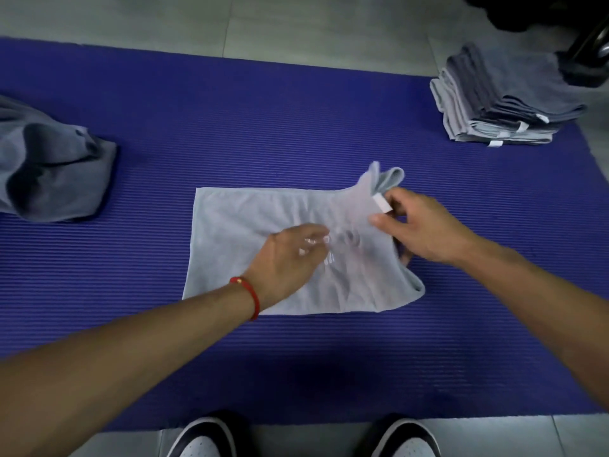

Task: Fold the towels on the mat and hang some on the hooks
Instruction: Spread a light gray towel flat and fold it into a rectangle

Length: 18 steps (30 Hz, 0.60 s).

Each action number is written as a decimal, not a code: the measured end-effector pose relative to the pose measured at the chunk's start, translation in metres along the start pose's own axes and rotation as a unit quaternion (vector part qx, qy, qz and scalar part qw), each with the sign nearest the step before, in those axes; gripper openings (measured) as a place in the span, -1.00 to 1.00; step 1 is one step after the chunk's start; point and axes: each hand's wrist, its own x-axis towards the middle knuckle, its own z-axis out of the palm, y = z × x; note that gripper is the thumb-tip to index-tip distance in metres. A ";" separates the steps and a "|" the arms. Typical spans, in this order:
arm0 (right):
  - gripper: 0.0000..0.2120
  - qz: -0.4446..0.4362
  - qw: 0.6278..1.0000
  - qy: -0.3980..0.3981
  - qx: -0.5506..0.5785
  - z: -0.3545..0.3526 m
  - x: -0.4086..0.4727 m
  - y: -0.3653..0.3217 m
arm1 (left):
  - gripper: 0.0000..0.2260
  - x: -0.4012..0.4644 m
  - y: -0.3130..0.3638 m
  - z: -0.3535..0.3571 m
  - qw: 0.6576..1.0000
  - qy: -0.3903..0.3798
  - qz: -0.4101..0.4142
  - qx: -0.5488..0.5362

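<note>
A light grey towel (244,232) lies spread on the blue mat (263,127), its right side bunched and lifted. My right hand (425,225) pinches that raised right edge beside the white label (382,203). My left hand (290,258), with a red band at the wrist, rests flat on the towel's middle; its fingers are blurred by motion. No hooks are in view.
A heap of crumpled darker grey towels (49,169) sits at the mat's left edge. A stack of folded grey towels (501,100) stands at the far right corner, with a dark object (590,44) behind it. My two shoes (204,437) are at the mat's near edge.
</note>
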 end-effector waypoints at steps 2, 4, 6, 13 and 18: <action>-0.87 -0.052 0.998 0.024 0.003 0.020 -0.001 -0.035 | -0.76 0.004 0.027 -0.007 0.964 0.001 -0.090 -0.249; -0.88 -0.091 0.994 0.041 0.032 0.043 0.000 -0.059 | -0.72 0.004 0.038 -0.015 0.926 0.024 -0.126 -0.355; -0.86 -0.137 0.990 0.014 0.018 0.061 0.001 -0.076 | -0.72 0.003 0.033 -0.025 0.920 0.096 -0.134 -0.357; -0.72 -0.267 0.955 -0.053 -0.115 0.097 0.002 -0.061 | -0.82 -0.010 -0.037 -0.081 0.965 0.239 -0.080 -0.075; -0.51 -0.251 0.885 -0.205 -0.334 0.112 -0.010 -0.016 | -0.73 -0.011 -0.100 -0.101 0.969 0.194 -0.154 0.013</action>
